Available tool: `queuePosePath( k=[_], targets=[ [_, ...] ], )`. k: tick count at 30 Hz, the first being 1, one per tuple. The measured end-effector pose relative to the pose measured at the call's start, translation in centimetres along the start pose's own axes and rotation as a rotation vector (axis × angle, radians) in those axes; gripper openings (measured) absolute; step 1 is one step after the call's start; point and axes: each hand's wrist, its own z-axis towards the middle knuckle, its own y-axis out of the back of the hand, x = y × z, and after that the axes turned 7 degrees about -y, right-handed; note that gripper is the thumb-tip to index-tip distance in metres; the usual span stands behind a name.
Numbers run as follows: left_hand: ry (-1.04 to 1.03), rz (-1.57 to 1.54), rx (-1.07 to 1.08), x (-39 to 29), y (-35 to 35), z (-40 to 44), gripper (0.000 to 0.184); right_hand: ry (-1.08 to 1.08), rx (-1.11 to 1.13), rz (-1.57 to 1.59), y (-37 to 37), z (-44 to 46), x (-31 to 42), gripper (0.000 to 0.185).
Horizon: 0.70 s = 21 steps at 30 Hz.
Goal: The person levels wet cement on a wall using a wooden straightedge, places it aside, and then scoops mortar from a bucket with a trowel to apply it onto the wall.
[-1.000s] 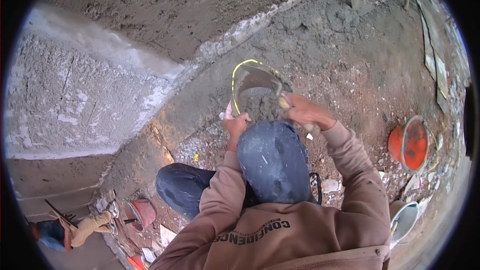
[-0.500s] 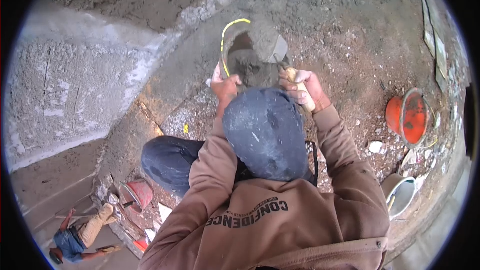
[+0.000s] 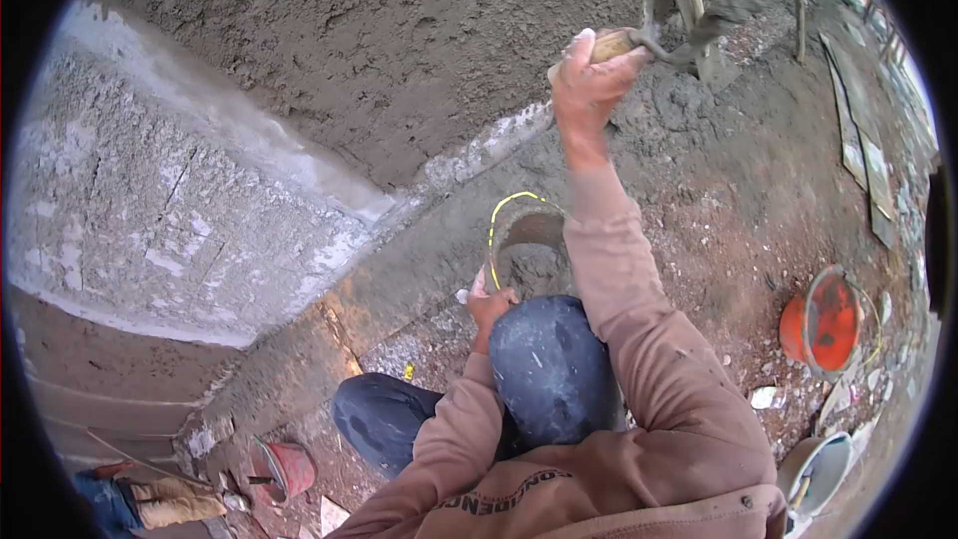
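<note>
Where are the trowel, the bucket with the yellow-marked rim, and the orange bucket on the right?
Trowel point(image 3: 611, 44): head view, on its wooden handle.
Bucket with the yellow-marked rim point(image 3: 535, 229): head view, on its inner far wall.
Orange bucket point(image 3: 793, 329): head view, on its outer side wall.

An orange bucket point(image 3: 793, 329) sits between long boards point(image 3: 856, 145) and a grey bucket point(image 3: 797, 459) on the right, with a red bucket point(image 3: 296, 469) near another person point(image 3: 172, 501) at lower left.

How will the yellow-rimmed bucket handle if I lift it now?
Probably heavy: grey mortar lies inside the bucket. It may tip if lifted with the left hand alone, which grips one side of its rim. The mortar, wet-looking, could slump.
</note>
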Motion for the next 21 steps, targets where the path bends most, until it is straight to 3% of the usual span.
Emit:
queuePosePath(
  k=[2, 4, 6, 7, 8, 10, 12, 15, 18, 21],
  targets=[
    [-0.061, -0.059, 0.003, 0.3, 0.1, 0.5, 0.073, 0.006, 0.011, -0.191, -3.3, -2.3, -5.5, 0.034],
    [-0.078, -0.073, 0.001, 1.1, 0.3, 0.2, 0.073, 0.183, 0.781, -0.725, -0.9, -5.5, -7.1, 0.035],
    [-0.07, -0.039, 0.0, 1.1, 0.7, 0.7, 0.072, 0.331, 1.203, -0.424, 5.0, -10.6, -5.9, 0.04],
    [-0.061, -0.059, 0.004, 1.2, 0.5, 1.0, 0.072, 0.183, 1.354, -0.268, 8.8, -10.7, -2.3, 0.031],
    [-0.048, -0.081, 0.001, 1.0, 0.4, 1.0, 0.071, -0.075, 1.539, -0.45, 11.8, -10.4, -0.2, 0.03],
    [-0.046, -0.06, 0.008, 0.4, 0.0, 0.6, 0.072, -0.316, 1.604, -0.38, 17.9, -9.3, -1.2, 0.033],
    [-0.067, -0.029, 0.029, 0.5, -0.8, 0.4, 0.071, -0.958, 1.797, -0.487, 23.4, -7.1, -2.9, 0.025],
    [-0.043, -0.007, 0.158, -0.7, -2.5, -1.5, 0.072, -1.483, 1.603, -0.646, 31.4, -11.9, -12.0, 0.02],
    [-0.027, 0.06, 0.226, -1.1, -4.0, -2.2, 0.074, -2.324, 1.024, -0.049, 37.2, -21.3, -19.1, 0.019],
    [-0.091, 0.032, 0.112, 0.9, -2.5, -1.4, 0.075, -2.472, 0.777, 0.35, 38.9, -19.9, -16.4, 0.019]
  ],
)
